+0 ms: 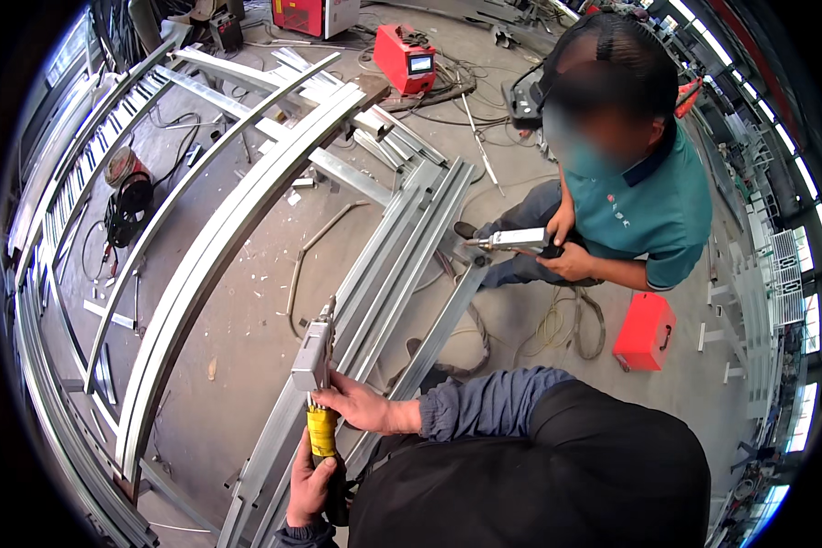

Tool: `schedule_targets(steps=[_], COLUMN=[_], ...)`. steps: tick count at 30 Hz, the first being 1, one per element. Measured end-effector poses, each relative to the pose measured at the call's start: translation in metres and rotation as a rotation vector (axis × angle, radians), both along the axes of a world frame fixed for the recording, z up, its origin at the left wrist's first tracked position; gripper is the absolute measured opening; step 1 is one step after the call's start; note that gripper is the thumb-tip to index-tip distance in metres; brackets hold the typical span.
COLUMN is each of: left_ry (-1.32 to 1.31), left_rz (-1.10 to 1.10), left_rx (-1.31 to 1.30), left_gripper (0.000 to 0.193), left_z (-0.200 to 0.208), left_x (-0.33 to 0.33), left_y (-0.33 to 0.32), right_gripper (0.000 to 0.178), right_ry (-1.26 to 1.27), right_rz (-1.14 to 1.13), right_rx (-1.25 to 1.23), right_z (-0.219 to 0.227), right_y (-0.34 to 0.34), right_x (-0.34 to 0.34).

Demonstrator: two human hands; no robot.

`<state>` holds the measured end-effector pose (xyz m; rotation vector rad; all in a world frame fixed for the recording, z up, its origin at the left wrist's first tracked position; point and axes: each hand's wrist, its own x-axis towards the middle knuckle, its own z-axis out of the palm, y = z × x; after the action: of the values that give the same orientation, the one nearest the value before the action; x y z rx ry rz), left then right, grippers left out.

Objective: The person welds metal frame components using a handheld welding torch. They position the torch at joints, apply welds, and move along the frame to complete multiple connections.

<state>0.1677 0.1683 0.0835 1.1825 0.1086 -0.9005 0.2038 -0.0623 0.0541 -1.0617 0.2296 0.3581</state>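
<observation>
My left hand is wrapped tight around the yellow grip of a grey handheld tool, while my right hand, fingers loosely spread, steadies the tool from its right side. The tool's tip rests on the long metal rails. Beyond the rails, another person crouches holding a similar tool.

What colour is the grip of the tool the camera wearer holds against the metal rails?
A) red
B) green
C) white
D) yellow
D: the left hand wraps a yellow grip below the tool's grey head, while the right hand steadies it over the metal rails.
</observation>
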Motion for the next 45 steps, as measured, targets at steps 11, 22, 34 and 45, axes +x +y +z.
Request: schedule_targets(steps=[11, 22, 34, 45], left_ry=[-0.46, -0.823, -0.846, -0.874], left_rz=[-0.433, -0.573, -0.632, -0.568], left_rx=[0.389, 0.466, 0.598, 0.606], left_gripper=[0.079, 0.089, 0.091, 0.092], left_z=[0.083, 0.017, -0.012, -0.027], left_x=[0.08, 0.137, 0.147, 0.145], left_y=[-0.271, -0.428, -0.503, -0.529], right_gripper=[0.062, 0.058, 0.058, 0.057], right_ry=[0.242, 0.253, 0.215, 0.175], right_rz=[-0.436, -0.901, -0.91, -0.843], right_rx=[0.501, 0.558, 0.514, 0.488], right_z=[0.002, -0.053, -0.09, -0.095], right_y=[-0.217, -0.35, -0.429, -0.457], right_x=[0.008, 0.067, 0.08, 0.087])
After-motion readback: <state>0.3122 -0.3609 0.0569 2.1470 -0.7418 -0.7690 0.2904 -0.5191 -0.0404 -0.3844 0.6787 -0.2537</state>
